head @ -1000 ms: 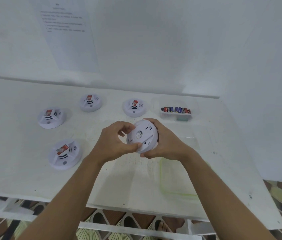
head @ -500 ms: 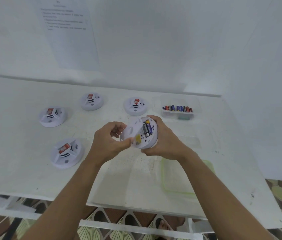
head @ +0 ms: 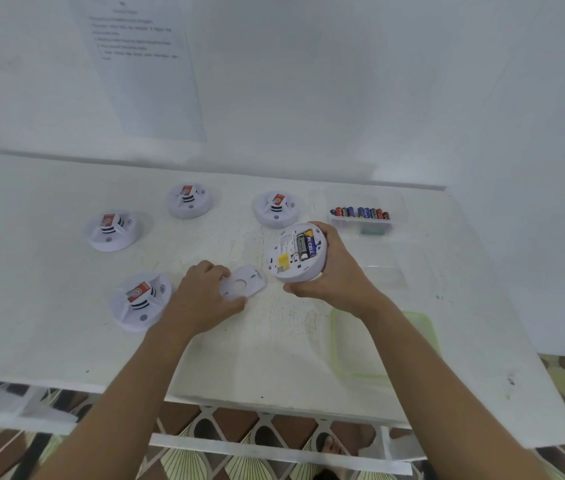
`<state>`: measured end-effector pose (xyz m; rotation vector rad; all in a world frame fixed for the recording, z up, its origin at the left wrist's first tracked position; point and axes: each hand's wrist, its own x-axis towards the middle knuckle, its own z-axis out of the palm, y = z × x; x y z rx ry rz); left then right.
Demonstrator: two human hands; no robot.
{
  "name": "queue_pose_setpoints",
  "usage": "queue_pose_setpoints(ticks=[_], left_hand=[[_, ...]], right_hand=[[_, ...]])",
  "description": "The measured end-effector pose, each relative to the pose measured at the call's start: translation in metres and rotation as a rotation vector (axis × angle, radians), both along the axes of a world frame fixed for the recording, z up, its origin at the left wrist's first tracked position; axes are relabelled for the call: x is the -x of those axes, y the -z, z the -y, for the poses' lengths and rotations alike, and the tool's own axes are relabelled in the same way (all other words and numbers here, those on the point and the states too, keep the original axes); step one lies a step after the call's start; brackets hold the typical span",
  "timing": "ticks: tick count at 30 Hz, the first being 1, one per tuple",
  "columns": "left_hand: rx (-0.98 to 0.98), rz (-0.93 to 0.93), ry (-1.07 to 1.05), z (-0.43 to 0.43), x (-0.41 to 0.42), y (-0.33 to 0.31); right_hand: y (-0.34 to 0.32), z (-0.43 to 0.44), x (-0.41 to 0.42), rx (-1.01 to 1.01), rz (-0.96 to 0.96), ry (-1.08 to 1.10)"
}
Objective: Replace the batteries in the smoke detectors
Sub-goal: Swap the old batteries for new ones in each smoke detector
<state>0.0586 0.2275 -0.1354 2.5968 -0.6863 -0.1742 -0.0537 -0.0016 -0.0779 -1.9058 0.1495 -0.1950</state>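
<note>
My right hand (head: 333,271) grips a white smoke detector (head: 296,252) held back side up, tilted toward me. Two batteries (head: 306,244) show in its uncovered compartment, beside a yellow label. My left hand (head: 204,292) pinches the detector's white back cover (head: 243,283) low over the white table (head: 66,341), left of the detector. Several more white smoke detectors lie face up with red stickers: one front left (head: 139,299), one far left (head: 112,230), one at the back (head: 189,199) and one back centre (head: 275,207).
A clear tray (head: 360,221) holding several batteries stands at the back right. A clear lid with a green rim (head: 385,344) lies front right, beside a clear container (head: 386,275). A printed sheet (head: 142,64) hangs on the wall. The table's front edge is near my forearms.
The back cover came off the detector. My left hand carried it down and left toward the table. My right hand kept the detector, whose batteries now show.
</note>
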Motion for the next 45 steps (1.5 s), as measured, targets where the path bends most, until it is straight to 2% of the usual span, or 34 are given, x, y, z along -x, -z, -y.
queue_pose_setpoints(ticks=[2, 4, 6, 7, 9, 11, 16, 20, 24, 30, 36, 41, 45], left_hand=[[0.019, 0.063, 0.021, 0.000, 0.001, 0.001], [0.178, 0.065, 0.029, 0.001, 0.007, -0.006], [0.399, -0.053, 0.010, 0.005, 0.014, -0.019], [0.489, -0.177, 0.004, 0.007, 0.017, -0.026], [0.600, -0.389, 0.008, 0.011, 0.023, -0.036], [0.692, -0.509, 0.007, 0.014, 0.027, -0.042], [0.880, -0.655, -0.062, 0.020, 0.030, -0.044], [1.033, -0.759, -0.150, 0.022, 0.030, -0.047], [1.078, -0.695, -0.210, 0.022, 0.023, -0.052], [1.147, -0.530, -0.294, 0.021, 0.020, -0.045], [1.091, -0.678, -0.107, 0.018, 0.032, -0.041], [1.168, -0.651, -0.222, 0.015, 0.034, -0.041], [1.127, -0.576, -0.167, 0.005, 0.028, -0.041]], right_hand=[[-0.002, -0.004, 0.000, -0.023, 0.005, -0.006], [-0.002, -0.009, -0.002, -0.044, 0.012, -0.010], [-0.002, -0.015, -0.003, -0.073, 0.013, -0.016], [-0.001, -0.018, -0.004, -0.089, 0.008, -0.017], [0.001, -0.023, -0.005, -0.127, 0.003, -0.018], [0.004, -0.026, -0.005, -0.174, -0.004, -0.034], [0.008, -0.030, -0.007, -0.357, -0.033, -0.128], [0.002, -0.034, -0.011, -0.561, -0.059, -0.007], [0.003, -0.031, -0.014, -0.396, -0.092, 0.121], [0.008, -0.039, -0.012, -0.457, -0.115, 0.103], [0.013, -0.052, -0.014, -0.533, -0.054, 0.217], [0.007, -0.046, -0.014, -0.524, -0.099, 0.168], [0.000, -0.034, -0.009, -0.446, -0.141, 0.000]])
